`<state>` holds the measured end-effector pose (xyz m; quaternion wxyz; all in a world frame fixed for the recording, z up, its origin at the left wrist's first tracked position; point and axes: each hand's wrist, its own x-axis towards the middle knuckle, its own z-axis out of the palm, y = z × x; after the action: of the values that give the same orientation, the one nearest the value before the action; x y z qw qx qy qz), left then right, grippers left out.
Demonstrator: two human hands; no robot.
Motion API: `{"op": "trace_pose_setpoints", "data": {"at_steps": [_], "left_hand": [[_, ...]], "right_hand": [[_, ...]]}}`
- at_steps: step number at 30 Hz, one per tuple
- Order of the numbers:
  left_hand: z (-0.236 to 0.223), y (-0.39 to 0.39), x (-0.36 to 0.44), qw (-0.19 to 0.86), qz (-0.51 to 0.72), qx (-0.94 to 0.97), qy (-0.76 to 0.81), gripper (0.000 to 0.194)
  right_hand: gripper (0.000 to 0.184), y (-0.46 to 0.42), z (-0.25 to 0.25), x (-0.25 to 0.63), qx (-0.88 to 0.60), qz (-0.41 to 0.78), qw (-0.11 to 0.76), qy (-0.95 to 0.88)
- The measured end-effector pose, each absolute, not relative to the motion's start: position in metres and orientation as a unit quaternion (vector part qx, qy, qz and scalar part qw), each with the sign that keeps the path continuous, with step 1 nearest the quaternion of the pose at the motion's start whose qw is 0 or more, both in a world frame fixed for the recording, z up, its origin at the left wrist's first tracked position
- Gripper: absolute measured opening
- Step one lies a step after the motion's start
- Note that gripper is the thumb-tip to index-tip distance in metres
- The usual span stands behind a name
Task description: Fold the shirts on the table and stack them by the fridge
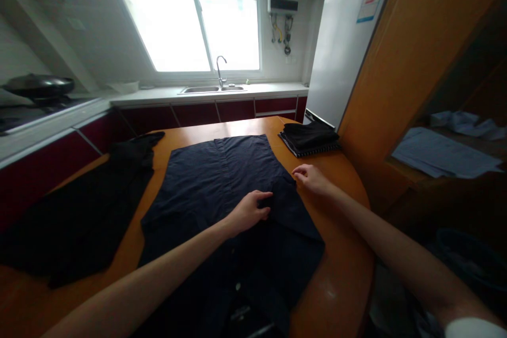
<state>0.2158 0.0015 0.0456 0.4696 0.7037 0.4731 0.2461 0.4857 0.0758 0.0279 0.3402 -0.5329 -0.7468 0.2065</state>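
Observation:
A dark navy button-up shirt (198,190) lies spread over the table, with a few small buttons down its middle and its collar near me. Over the shirt's right half is my left hand (250,211), its thumb and index finger apart and nothing between them. At the shirt's right edge my right hand (311,177) has its fingers pinched together on a bit of the fabric. Part of the shirt is hidden under my left forearm.
A black garment (83,206) lies on the left of the wooden table (344,274). Folded dark clothes (309,136) are stacked at the back right. Beyond stand a counter with a sink (200,90), a wok (37,86) and a white fridge (336,53). Papers (443,153) fill a shelf at right.

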Motion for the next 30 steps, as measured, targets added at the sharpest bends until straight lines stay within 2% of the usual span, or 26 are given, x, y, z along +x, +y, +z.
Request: {"op": "trace_pose_setpoints", "data": {"at_steps": [5, 10, 15, 18, 20, 24, 27, 30], "left_hand": [[0.057, 0.000, 0.215, 0.449, 0.246, 0.716, 0.475, 0.057], [0.065, 0.000, 0.206, 0.379, 0.222, 0.751, 0.493, 0.062], [0.071, -0.009, 0.197, 0.255, 0.069, 0.833, 0.486, 0.057], [0.082, -0.025, 0.205, 0.093, 0.068, 0.868, 0.482, 0.052], [0.089, -0.039, 0.221, 0.032, 0.086, 0.907, 0.411, 0.047], [0.087, -0.061, 0.262, 0.004, 0.070, 0.972, 0.226, 0.036], [0.073, -0.067, 0.284, -0.053, 0.068, 0.980, 0.181, 0.014], [0.060, -0.068, 0.291, -0.056, 0.070, 0.988, 0.126, 0.008]], "right_hand": [[0.025, 0.088, 0.024, 0.479, -0.478, 0.215, 0.276, -0.806], [0.021, 0.093, 0.024, 0.484, -0.454, 0.215, 0.234, -0.832], [0.017, 0.098, 0.022, 0.479, -0.483, 0.184, 0.224, -0.826], [0.020, 0.099, 0.020, 0.479, -0.487, 0.176, 0.232, -0.824], [0.023, 0.099, 0.019, 0.481, -0.482, 0.178, 0.237, -0.824], [0.023, 0.098, 0.018, 0.486, -0.465, 0.189, 0.252, -0.827], [0.019, 0.095, 0.017, 0.485, -0.463, 0.194, 0.273, -0.820], [0.017, 0.092, 0.015, 0.479, -0.478, 0.186, 0.280, -0.812]]}}
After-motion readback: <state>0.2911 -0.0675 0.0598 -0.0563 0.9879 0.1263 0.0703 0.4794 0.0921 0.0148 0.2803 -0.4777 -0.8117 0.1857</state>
